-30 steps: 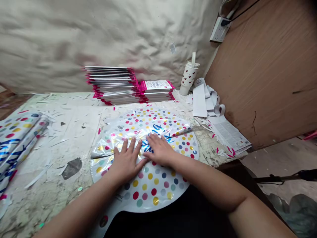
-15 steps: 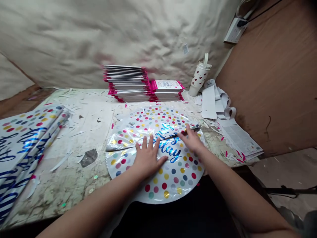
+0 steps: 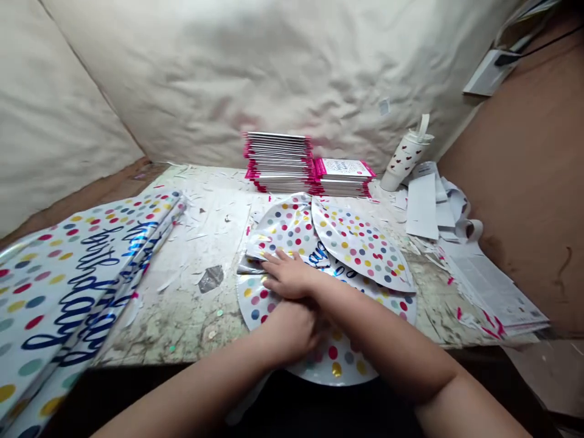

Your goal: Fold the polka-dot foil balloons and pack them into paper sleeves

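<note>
A round polka-dot foil balloon (image 3: 365, 243) with blue lettering lies partly folded before me on the table. Its upper right part is a loose flap that stands up a little, and folds cross its left side. My right hand (image 3: 289, 274) reaches across to the left and lies on the folded left part with its fingers stretched. Just below it, against the lower half of the balloon, is my left hand (image 3: 294, 331). My right wrist and blur hide the fingers of the left hand.
Several similar balloons (image 3: 91, 267) lie overlapped at left. Behind stand a tall stack of pink-edged packs (image 3: 279, 163), a lower stack (image 3: 344, 176) and a white tumbler (image 3: 406, 159). Paper strips (image 3: 422, 207) and printed sheets (image 3: 497, 286) lie at right; scraps litter the table (image 3: 205, 231).
My right hand has moved left across my left hand, which has shifted down. The balloon's upper part has split into a left fold and a raised right flap. The view has turned left.
</note>
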The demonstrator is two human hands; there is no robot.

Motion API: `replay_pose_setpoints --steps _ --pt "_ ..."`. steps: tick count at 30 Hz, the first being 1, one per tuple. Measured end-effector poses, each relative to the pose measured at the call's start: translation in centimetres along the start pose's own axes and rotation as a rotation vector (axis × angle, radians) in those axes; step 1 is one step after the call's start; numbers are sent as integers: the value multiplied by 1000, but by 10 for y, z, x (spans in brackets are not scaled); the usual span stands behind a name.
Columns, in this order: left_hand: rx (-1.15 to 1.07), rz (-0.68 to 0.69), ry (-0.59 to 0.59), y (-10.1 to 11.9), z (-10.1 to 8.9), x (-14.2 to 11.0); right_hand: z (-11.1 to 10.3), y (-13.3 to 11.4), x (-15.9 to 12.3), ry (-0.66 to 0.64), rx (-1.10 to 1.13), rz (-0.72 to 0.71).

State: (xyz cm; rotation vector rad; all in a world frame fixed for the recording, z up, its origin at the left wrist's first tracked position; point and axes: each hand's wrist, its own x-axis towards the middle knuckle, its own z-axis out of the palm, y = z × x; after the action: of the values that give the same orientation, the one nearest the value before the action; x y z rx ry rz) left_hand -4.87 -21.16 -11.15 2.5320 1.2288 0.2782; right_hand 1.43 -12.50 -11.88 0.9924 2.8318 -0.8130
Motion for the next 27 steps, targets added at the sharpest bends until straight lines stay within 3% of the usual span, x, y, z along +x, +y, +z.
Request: replay_pose_setpoints --steps 2,6,9,13,14,16,19,22,25,27 --pt "20 9 -41 -16 -17 -21 4 10 -4 70 28 -19" --pt "356 -184 187 -75 -47 -39 9 20 -12 319 61 -9" --pt "535 -149 222 -105 -61 -35 14 20 -10 427 58 68" --pt "543 -117 444 -87 -60 -25 22 18 6 524 18 184" --pt "500 -67 437 -79 -55 -22 21 20 7 545 10 202" --pt "398 26 306 -67 -40 -19 9 30 1 613 3 254" --pt "318 -91 98 -69 -15 -17 -35 70 -45 827 -12 442" --pt "298 -318 7 -80 -3 -19 -94 122 -121 1139 -84 782" --pt "362 -469 34 -80 -5 -19 -131 150 -187 1365 -220 1013" --pt "398 -513 105 -75 -12 -17 -131 143 -209 1435 -402 952"
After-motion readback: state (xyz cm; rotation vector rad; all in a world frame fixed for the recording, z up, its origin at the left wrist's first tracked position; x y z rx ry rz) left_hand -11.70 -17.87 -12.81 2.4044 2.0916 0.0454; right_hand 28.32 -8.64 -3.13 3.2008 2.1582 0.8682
